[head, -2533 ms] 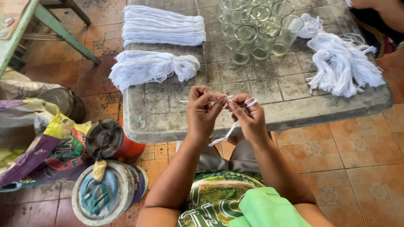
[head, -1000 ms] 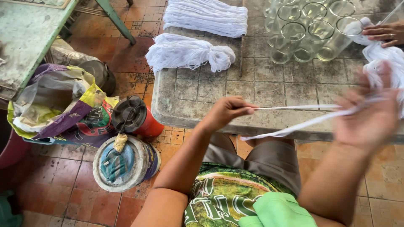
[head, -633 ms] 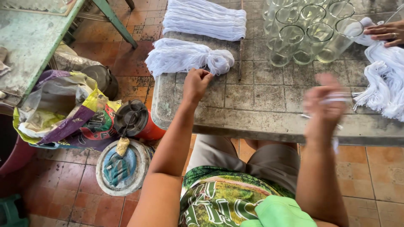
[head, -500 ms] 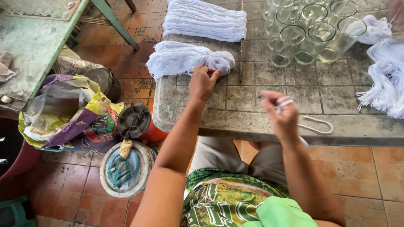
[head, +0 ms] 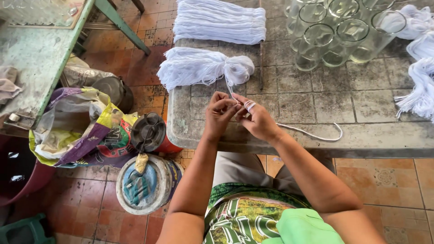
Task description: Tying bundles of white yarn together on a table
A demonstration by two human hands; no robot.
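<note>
My left hand and my right hand meet over the near edge of a tiled grey table. Both pinch a thin white string that runs up to a tied bundle of white strings just beyond them. White string is wound around my right fingers. A loose length of string trails right from my right hand along the table edge and ends in a hook-shaped curl.
A flat stack of white strings lies at the far side. Several clear glasses stand at the back right, more white strings at the right edge. On the floor left: a lidded bucket, a red can, crumpled bags, a green table.
My hands were stretched wide apart pulling a string taut. The left reached to the tied bundle, the right wound string on its fingers, and both have come together near the bundle.
</note>
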